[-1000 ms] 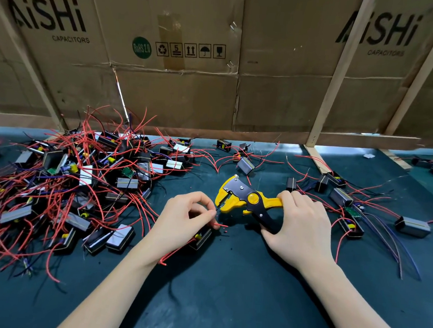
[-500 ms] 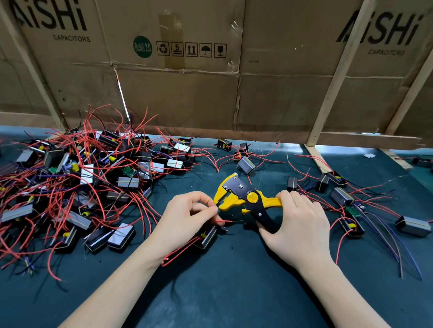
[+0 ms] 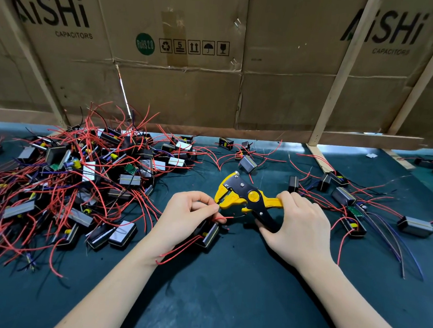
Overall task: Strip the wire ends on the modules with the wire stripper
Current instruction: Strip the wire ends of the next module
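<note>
The left hand (image 3: 184, 214) pinches a red wire (image 3: 222, 218) at its fingertips, its module (image 3: 209, 235) lying just under those fingers on the tabletop (image 3: 226, 294). The right hand (image 3: 299, 227) grips the wire stripper (image 3: 244, 197) handles. To strip cleanly, seat only the wire's tip squarely in the jaws before squeezing.

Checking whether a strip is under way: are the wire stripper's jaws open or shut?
Open: a dark gap shows between the jaws of the wire stripper, held by the right hand; the left hand pinches a wire there.
</note>
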Motion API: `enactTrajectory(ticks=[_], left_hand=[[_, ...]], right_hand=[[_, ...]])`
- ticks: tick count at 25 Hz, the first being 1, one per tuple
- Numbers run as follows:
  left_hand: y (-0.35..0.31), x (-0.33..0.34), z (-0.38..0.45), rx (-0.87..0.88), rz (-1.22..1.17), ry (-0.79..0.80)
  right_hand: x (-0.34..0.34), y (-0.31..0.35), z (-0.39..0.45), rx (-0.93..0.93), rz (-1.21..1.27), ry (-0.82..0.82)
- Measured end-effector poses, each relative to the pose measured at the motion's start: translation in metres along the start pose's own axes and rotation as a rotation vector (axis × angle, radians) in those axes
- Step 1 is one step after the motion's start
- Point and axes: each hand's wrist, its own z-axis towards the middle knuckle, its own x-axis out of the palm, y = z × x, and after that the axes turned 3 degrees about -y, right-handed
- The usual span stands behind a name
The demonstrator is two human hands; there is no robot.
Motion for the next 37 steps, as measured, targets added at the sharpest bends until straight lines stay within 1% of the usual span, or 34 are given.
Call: enactTrajectory(ticks=[13,17,21,26,32,34,37], left_hand=[[0.004,-0.004,0.001,-0.005,-0.019,0.038],[0.004,-0.004,0.001,-0.002,-0.019,0.027],[0.001,-0.004,0.0,-0.007,-0.028,0.019],[0.0,-0.005,0.0,-0.008,-0.013,0.014],[-0.003,-0.004,-0.003,0.008,-0.03,0.018],[-0.005,-0.004,-0.003,-0.001,-0.028,0.02],[-0.009,-0.003,-0.003,-0.026,0.043,0.014]], right_hand=[[-0.003,0.0,0.0,0.024,0.037,0.034],[-0.004,0.001,0.001,0.047,0.07,0.054],[-0.004,0.002,0.002,0.043,0.092,0.036],[-0.003,0.003,0.001,0.025,0.045,0.038],[-0.004,0.006,-0.001,0.045,0.012,0.056],[-0.004,0.005,-0.002,0.075,0.004,0.07],[-0.004,0.0,0.003,0.175,-0.006,0.142]])
